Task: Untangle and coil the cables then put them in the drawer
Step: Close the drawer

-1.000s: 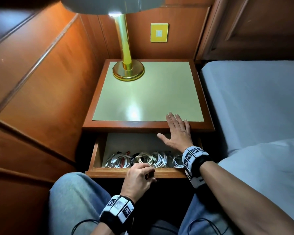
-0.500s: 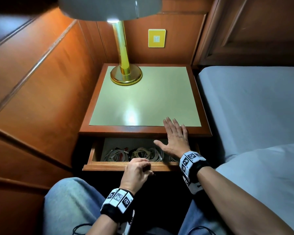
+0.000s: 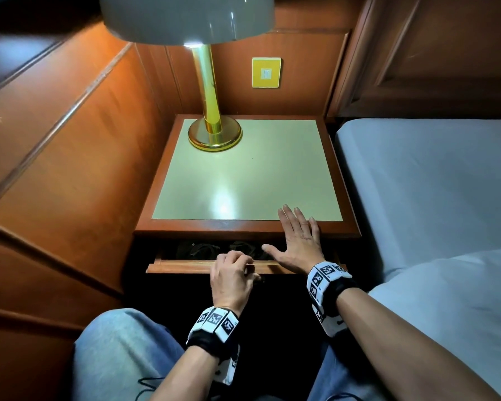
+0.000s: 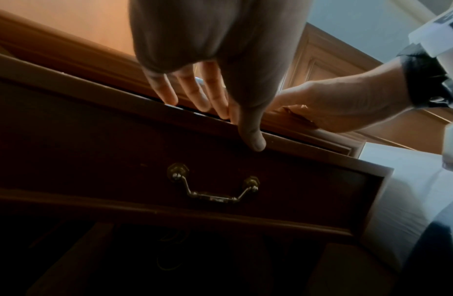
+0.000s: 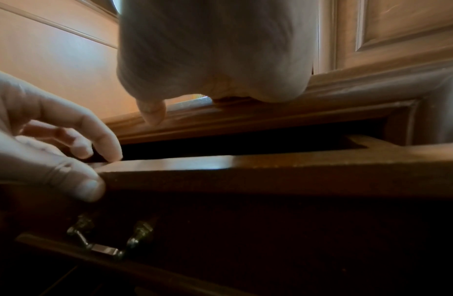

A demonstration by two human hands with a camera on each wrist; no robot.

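Item: bedside drawer (image 3: 245,267), wooden, dark front with a brass drop handle (image 4: 212,187) at its centre. Position: projecting only a little from the nightstand (image 3: 243,228), a narrow gap left open at the top.

Contents: cables (image 3: 198,250), seen only as dim coiled loops in the shadowed gap in the head view; their count and how neat the coils are cannot be told.

Left hand (image 3: 233,280): fingers curled over the top edge of the drawer front, thumb pressed on the front face just above the brass handle, so it grips the drawer's edge rather than the handle.

Right hand (image 3: 298,240): flat and open, fingers straight, palm resting on the front edge of the nightstand top, thumb spread out over the drawer gap. It holds nothing.

Progress, as judged: no cable lies on the nightstand top or in either hand, and the coils sit inside the drawer, so untangling, coiling and stowing appear done. Remaining: the last short push to seat the drawer flush.

Other fittings: brass lamp (image 3: 211,111) at the back left corner of the top; yellow wall plate (image 3: 266,72) behind; grey bed (image 3: 431,183) to the right.

Markings: no brand, label or legible writing anywhere. Both wristbands (image 3: 329,280) carry black-and-white square code patterns, not text.
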